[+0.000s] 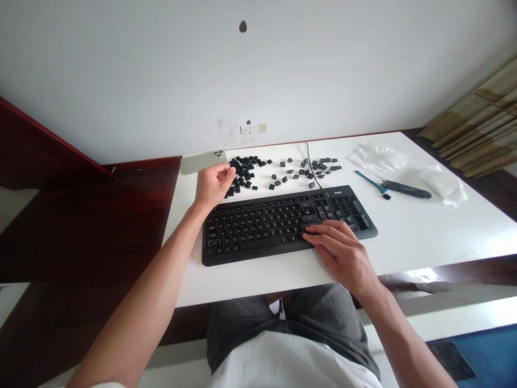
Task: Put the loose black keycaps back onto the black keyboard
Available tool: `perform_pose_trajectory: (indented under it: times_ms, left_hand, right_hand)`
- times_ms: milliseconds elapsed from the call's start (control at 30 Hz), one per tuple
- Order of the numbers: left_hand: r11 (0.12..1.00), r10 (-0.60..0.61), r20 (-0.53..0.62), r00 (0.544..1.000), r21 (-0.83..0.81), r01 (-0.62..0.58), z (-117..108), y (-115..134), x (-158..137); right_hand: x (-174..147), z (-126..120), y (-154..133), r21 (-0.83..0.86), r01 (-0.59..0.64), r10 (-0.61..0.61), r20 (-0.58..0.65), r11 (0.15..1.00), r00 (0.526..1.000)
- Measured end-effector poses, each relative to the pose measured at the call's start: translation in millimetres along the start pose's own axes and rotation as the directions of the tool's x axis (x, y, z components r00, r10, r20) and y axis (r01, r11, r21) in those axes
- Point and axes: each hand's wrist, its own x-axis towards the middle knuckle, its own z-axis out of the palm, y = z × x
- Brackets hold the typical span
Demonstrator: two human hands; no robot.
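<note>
A black keyboard [258, 245] lies on the white table, many of its key positions showing bare sockets without caps. Over its upper left corner is my left hand [213, 187], closed with thumb and fingertips together; whatever it may hold is hidden. Just beyond that hand spreads a pile of loose black keycaps [244, 168]. My right hand [341, 250] rests at the keyboard's right part, its fingers drawn together with the tips touching the keys left of the number pad. Anything pinched there is too small to make out.
More loose keycaps [319, 166] lie scattered behind the keyboard, around its cable [310, 161]. A phone [197, 163] sits at the back left. To the right are a blue brush [370, 181], a dark long tool [407, 189] and crumpled clear plastic bags [440, 183]. A wall stands behind.
</note>
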Motion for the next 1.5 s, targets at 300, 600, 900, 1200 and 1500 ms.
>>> perform_pose_trajectory:
  times_ms: [300, 600, 900, 1200, 1500]
  left_hand:
    - [0.999, 0.01, 0.014, 1.0, 0.037, -0.011, -1.1, 6.9, 0.7]
    - [0.998, 0.005, 0.032, 0.999, 0.064, -0.007, -0.3, 12.6, -0.1]
    - [0.995, 0.002, 0.025, 1.0, 0.097, -0.004, -4.1, 17.5, 1.5]
    - [0.995, 0.001, 0.027, 1.0, 0.096, -0.004, -2.2, 13.3, 1.0]
    - [0.996, 0.014, 0.027, 1.0, 0.093, -0.017, -3.0, 13.0, 1.4]
  right_hand:
    - [-6.8, -1.7, 2.1, -0.085, 0.076, -0.075, 0.015, 0.993, 0.997]
    - [-1.2, 1.6, -4.3, -0.07, 0.093, -0.095, -0.029, 0.993, 0.995]
    - [-5.1, 1.7, -7.0, -0.081, 0.065, -0.065, 0.001, 0.995, 0.998]
    - [-7.0, 2.9, -7.5, -0.101, 0.068, -0.068, 0.004, 0.993, 0.998]
    - [-6.4, 2.5, -6.7, -0.093, 0.045, -0.046, -0.012, 0.995, 0.999]
